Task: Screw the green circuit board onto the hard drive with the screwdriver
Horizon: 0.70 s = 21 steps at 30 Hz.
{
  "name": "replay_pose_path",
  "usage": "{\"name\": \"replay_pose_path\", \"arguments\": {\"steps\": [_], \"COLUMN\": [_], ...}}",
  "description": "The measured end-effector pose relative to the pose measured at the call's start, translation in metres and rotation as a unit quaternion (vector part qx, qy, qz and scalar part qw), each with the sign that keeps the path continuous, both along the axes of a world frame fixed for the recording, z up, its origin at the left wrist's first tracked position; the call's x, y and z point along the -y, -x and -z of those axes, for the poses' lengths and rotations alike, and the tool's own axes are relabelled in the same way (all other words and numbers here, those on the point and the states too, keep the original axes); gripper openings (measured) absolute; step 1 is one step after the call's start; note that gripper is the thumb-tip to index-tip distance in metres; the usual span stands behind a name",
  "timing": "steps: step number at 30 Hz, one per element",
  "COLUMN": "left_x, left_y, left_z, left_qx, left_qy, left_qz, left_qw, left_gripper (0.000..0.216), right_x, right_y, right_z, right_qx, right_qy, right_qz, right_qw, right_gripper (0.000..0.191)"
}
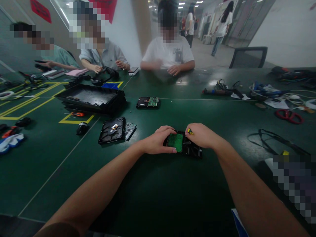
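Where the dark green counter (158, 197) runs away from its near edge, three people sit along the far edge, busy with their own work. A stack of black trays (91, 98) sits toward the far left. Nearer in, left of the middle, lies an opened drive casing (112, 130) with a loose board just beside it. A second drive (148, 102) lies beyond the middle. Near the middle, the hard drive (184, 146) lies flat with its green circuit board (175, 142) facing up. The left hand (158, 141) is curled closed around its left end. The right hand (202, 135) rests over its far right part, pinched shut on a small yellow-handled screwdriver (190, 131) whose tip is hidden under the fingers.
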<state>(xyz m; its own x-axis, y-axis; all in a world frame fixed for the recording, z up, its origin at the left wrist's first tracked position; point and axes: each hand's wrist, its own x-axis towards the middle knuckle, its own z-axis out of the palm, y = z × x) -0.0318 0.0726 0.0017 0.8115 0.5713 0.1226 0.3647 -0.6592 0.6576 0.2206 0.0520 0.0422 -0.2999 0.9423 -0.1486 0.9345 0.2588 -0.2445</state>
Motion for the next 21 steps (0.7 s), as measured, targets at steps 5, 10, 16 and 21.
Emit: {"name": "replay_pose_path", "arguments": {"steps": [5,10,16,21], "left_x": [0.003,0.002,0.004,0.004], "left_y": [-0.002,-0.002,-0.002,-0.002], "left_z": [0.003,0.004,0.003,0.002], "left_qx": [0.012,0.016,0.016,0.017], "left_qy": [-0.011,-0.001,0.017,0.029], "left_qz": [-0.021,-0.026,-0.029,-0.031], "left_qw": [1.000,1.000,0.999,0.999], "left_gripper": [0.076,0.077,0.077,0.077], "right_x": [-0.001,0.000,0.002,0.004], "right_y": [0.002,0.008,0.014,0.017], "right_z": [0.001,0.003,0.001,-0.002], "right_qx": [-0.046,-0.051,-0.023,-0.008], "right_qy": [-0.022,-0.023,-0.017,-0.026], "right_qz": [-0.026,-0.034,-0.023,-0.025], "right_qw": [0.998,0.998,0.999,0.999], "right_gripper": [0.022,0.021,0.019,0.018]}}
